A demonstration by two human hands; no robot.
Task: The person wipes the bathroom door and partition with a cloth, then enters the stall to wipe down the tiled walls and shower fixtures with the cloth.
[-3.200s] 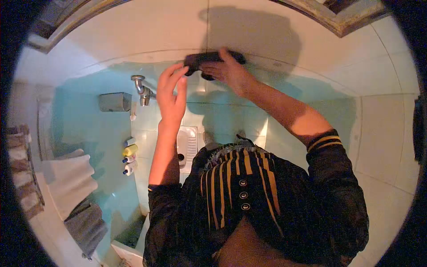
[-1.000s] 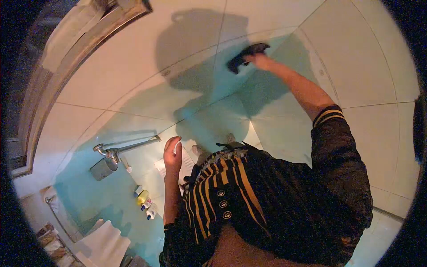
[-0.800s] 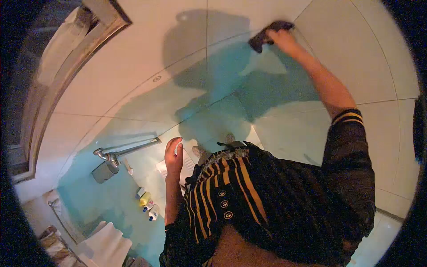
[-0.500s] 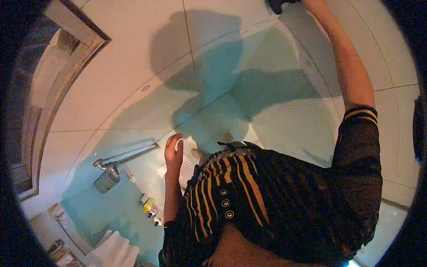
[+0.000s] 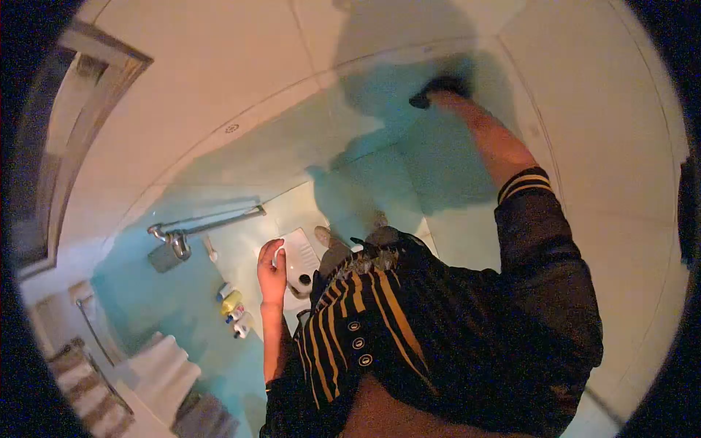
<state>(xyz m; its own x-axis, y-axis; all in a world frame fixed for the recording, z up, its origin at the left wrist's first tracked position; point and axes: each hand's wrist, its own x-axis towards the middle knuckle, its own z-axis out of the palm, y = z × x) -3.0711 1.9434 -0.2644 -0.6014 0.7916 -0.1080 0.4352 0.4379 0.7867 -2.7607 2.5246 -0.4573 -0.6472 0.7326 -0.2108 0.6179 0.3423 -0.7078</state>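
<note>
My right hand (image 5: pixel 440 97) is stretched out to the tiled wall (image 5: pixel 380 95). Its fingers are wrapped round a dark, soft-looking thing (image 5: pixel 422 99), perhaps a cloth, pressed to or close to the tiles near the corner. Shadow hides most of its shape. My left hand (image 5: pixel 272 269) hangs low, its fingers loosely bent and apart, with nothing in it. Below that hand, a white squat toilet (image 5: pixel 296 244) is set in the floor.
A metal rail and fitting (image 5: pixel 212 223) are on the left wall. Several bottles (image 5: pixel 231 303) stand on the floor, near a white brush-like thing (image 5: pixel 211 250). A framed window (image 5: pixel 80 124) is at upper left. Towels (image 5: pixel 161 372) hang at lower left.
My right hand has moved down and left along the wall with the dark thing. My left hand has dropped slightly. The view has shifted, showing more of the squat toilet.
</note>
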